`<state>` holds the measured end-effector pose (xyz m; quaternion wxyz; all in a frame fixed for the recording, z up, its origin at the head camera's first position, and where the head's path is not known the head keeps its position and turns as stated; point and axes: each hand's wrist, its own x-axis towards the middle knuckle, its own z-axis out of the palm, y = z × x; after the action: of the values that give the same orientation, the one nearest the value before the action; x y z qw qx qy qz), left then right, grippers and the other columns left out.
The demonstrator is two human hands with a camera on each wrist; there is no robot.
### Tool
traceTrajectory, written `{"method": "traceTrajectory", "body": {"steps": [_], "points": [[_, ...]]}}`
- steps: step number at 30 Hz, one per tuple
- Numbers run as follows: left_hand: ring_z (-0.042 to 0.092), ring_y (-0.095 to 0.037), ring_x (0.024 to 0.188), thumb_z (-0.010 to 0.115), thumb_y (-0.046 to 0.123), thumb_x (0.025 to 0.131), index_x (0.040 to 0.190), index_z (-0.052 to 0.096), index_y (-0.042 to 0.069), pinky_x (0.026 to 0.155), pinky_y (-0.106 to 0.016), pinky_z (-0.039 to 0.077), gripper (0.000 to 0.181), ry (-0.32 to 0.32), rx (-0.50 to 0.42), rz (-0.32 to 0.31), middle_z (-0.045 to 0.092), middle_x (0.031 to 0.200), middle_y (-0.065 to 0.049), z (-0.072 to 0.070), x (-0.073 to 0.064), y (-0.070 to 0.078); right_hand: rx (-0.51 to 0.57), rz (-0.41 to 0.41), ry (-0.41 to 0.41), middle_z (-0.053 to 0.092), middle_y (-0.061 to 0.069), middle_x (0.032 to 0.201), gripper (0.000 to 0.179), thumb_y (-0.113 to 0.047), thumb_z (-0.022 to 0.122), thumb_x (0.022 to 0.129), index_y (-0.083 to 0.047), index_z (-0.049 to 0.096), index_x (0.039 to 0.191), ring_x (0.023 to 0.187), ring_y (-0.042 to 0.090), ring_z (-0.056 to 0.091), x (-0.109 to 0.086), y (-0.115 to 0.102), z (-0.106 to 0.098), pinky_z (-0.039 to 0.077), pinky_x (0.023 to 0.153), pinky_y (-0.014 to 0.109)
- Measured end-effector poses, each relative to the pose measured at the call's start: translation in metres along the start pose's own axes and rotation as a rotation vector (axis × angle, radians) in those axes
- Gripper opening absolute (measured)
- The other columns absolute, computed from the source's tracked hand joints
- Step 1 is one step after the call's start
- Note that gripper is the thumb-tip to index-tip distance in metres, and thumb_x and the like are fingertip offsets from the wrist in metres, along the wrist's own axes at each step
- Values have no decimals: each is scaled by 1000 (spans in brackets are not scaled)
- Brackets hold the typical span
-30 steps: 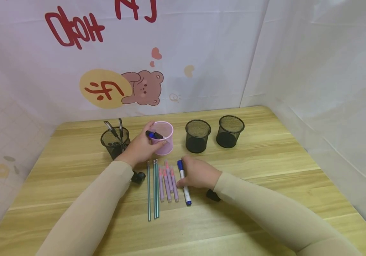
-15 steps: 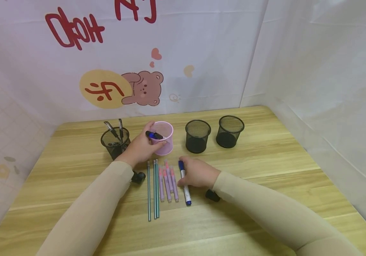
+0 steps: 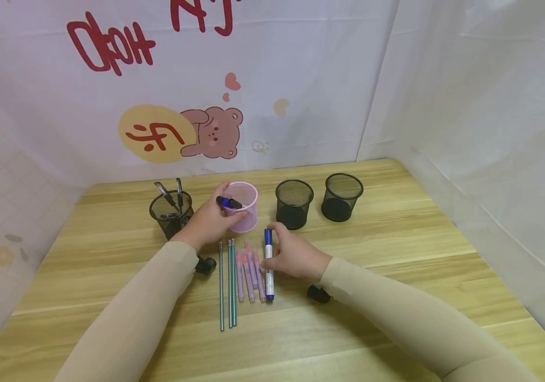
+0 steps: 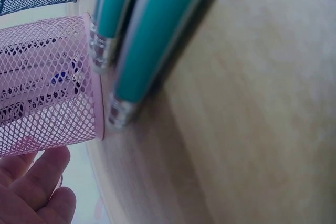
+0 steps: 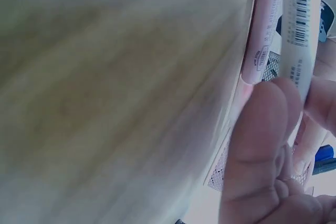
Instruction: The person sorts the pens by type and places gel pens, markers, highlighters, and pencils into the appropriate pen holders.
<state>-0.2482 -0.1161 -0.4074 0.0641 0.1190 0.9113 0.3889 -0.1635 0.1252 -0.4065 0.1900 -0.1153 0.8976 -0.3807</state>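
Note:
My left hand (image 3: 209, 218) grips a pink mesh pen cup (image 3: 249, 218), thumb on its near side. Dark and blue marker ends (image 3: 228, 202) lean over the cup's rim. Between thumb and fingers, my right hand (image 3: 298, 255) pinches a white whiteboard marker (image 3: 270, 284) with a blue cap, just right of several lilac highlighters (image 3: 252, 276). In the right wrist view, the marker (image 5: 300, 19) shows a barcode beside the thumb. The left wrist view shows fingertips (image 4: 44, 177) at the cup's side.
Left of the highlighters lie 3 green pencils (image 3: 230, 286). A black mesh cup (image 3: 169, 225) with pens stands at the left. Two more black mesh cups, a nearer one (image 3: 293, 209) and another (image 3: 341, 201), stand to the right of the pink one.
My right hand has taken the blue-capped marker up slightly and away from me. The marker has turned straighter and shifted left, closer to the highlighters. My left hand keeps its hold on the cup.

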Motion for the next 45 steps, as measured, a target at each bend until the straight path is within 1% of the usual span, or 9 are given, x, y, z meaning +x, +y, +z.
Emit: {"method": "traceTrajectory", "body": {"steps": [4,11,19,25,30,34,37,40,45], "points": [[50,-45,145,74,61,92,170,10,29,119,-66,39,106,-1,5,-4,47,161,-21,0,-1,0,35,-50,10,66,1,69,95,-20,85,90,-11,23,161,54,12,59,0,2,1,46,49,27],[49,-46,145,74,59,93,170,10,28,119,-66,38,105,-2,0,-5,46,161,-22,-1,-2,2,165,-109,2,63,1,65,96,-24,83,93,-12,18,162,50,12,52,0,0,0,40,47,25],[50,-45,145,74,57,94,170,10,29,119,-65,38,104,1,5,3,46,161,-22,-1,-3,3,236,-164,65,65,2,67,92,-19,83,92,-20,20,159,53,11,53,-1,-3,-2,42,49,25],[50,-45,145,74,56,94,170,10,29,119,-65,38,104,1,1,0,46,161,-22,-1,-3,3,316,-214,83,67,3,70,92,-13,81,92,-22,18,159,55,11,54,-1,-7,-3,44,51,24],[50,-45,144,75,55,94,170,10,26,119,-65,39,104,-3,-10,0,47,160,-22,-1,-3,2,323,-249,128,67,3,72,94,-12,80,93,-23,16,162,58,12,56,1,-10,-6,45,53,24],[50,-44,144,75,54,94,170,10,27,119,-65,39,104,-5,-17,-1,47,161,-22,0,-3,2,320,-270,165,69,5,77,96,-9,79,93,-18,15,164,63,13,61,2,-13,-10,49,56,24],[50,-44,144,75,54,94,170,10,27,119,-65,39,104,-4,-21,3,47,160,-22,0,-2,1,332,-294,173,70,8,79,90,-5,77,93,-11,21,163,64,13,62,4,-15,-13,49,56,23],[51,-44,143,75,54,94,170,10,26,118,-65,40,103,-2,-20,6,48,160,-21,0,-2,1,323,-323,177,70,10,81,78,-3,75,94,-6,31,159,64,13,60,6,-17,-16,48,55,22],[51,-44,144,75,52,95,170,10,28,118,-65,40,103,-8,-21,3,47,161,-21,-1,-3,3,281,-360,218,70,9,83,65,-6,74,96,-6,42,153,67,14,61,9,-22,-22,50,57,23]]}}
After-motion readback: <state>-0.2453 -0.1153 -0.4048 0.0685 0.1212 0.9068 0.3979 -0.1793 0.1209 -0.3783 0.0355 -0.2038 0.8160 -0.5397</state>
